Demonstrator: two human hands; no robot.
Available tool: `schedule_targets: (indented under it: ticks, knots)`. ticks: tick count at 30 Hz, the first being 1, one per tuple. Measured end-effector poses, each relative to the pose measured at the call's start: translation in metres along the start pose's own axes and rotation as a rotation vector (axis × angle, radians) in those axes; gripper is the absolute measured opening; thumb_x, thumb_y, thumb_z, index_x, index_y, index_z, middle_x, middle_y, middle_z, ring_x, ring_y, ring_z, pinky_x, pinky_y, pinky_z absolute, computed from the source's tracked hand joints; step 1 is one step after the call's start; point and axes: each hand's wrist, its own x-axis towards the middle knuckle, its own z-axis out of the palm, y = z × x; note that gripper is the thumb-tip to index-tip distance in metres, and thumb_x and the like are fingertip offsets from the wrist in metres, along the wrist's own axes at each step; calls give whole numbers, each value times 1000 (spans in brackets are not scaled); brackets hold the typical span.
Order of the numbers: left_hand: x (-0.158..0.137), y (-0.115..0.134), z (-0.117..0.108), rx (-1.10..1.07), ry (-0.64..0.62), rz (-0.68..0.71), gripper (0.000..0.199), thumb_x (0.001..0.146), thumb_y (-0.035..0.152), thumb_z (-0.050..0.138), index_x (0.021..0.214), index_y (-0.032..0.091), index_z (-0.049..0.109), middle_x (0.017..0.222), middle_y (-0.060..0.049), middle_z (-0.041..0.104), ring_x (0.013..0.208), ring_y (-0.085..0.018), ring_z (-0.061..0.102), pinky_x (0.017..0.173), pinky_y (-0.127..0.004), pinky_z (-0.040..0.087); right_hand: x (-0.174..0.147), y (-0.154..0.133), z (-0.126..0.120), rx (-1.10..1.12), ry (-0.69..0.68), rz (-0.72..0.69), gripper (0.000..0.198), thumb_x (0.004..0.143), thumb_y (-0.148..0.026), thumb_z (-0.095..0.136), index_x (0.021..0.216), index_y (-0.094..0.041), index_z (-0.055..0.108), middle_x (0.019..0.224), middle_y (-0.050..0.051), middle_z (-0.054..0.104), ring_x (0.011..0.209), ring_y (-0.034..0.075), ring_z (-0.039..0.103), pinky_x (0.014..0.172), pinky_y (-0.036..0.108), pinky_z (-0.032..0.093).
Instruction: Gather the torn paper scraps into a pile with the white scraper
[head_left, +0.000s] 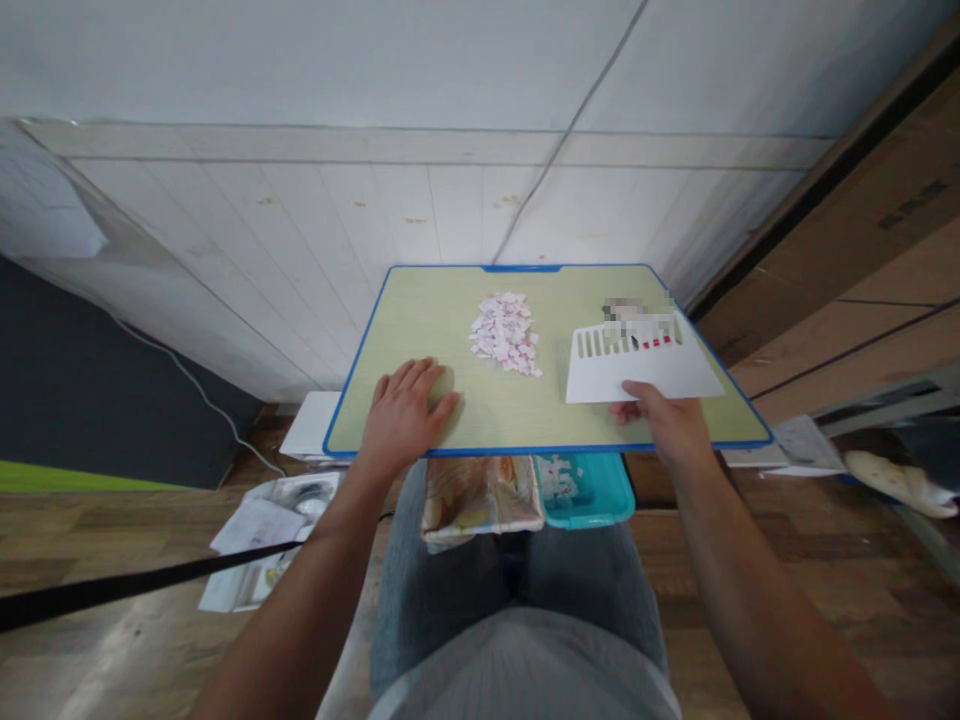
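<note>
My left hand (409,410) lies flat on the left front part of the small table (405,310), fingers spread, with nothing in it. Between my hands, toward the back, sits a heap of small pale pink and white paper-like pieces (504,333). My right hand (664,415) grips the near edge of a white card (637,372), thumb on top and fingers underneath. A row of slots runs along the card's far side, with some red and dark marks near them. Part of the card's far edge is blurred out, so what is there cannot be made out.
Under the table's front edge hang or stand a patterned bag (480,500) and a turquoise plastic basket (592,490) with pale bits inside. A white panelled wall (315,210) rises behind the table. Cardboard boxes (862,240) stand at right; papers and a box (262,530) lie on the floor at left.
</note>
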Motion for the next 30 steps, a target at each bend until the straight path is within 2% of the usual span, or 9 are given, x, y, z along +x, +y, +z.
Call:
schedule_targets:
  ticks: [5,10,16,23,30]
  knots:
    - [-1,1,-1,-9,0,-2,53,118,51,58,161,24,73,179,-15,67,172,-37,56,144,-62,43,11,4,27,-72,-13,-29,39,79,-57,90,86,-24,72,70,7,80,50,21,68,53,36,62]
    - [0,1,-3,-25,-11,-4,53,118,51,59,161,24,74,179,-15,67,171,-38,57,143,-64,43,21,13,43,-76,-8,-39,37,82,-58,87,85,-24,73,72,8,82,50,19,66,54,34,60]
    - [1,0,-4,-39,-17,-2,53,116,51,62,159,23,75,178,-16,68,170,-39,57,142,-64,43,22,15,41,-104,-6,-61,26,86,-48,84,85,-23,74,71,6,82,49,19,65,53,33,57]
    - [0,-1,-2,-49,12,7,50,116,50,64,157,25,75,175,-15,71,167,-38,60,142,-62,44,22,19,39,-111,-16,-71,25,89,-46,85,91,-23,75,72,5,84,49,19,67,54,33,57]
    - [1,-1,-2,-52,15,7,49,115,48,65,157,26,76,175,-15,70,167,-39,60,142,-63,44,22,22,37,-128,-39,-87,27,91,-48,86,89,-24,73,72,5,83,50,19,66,55,34,58]
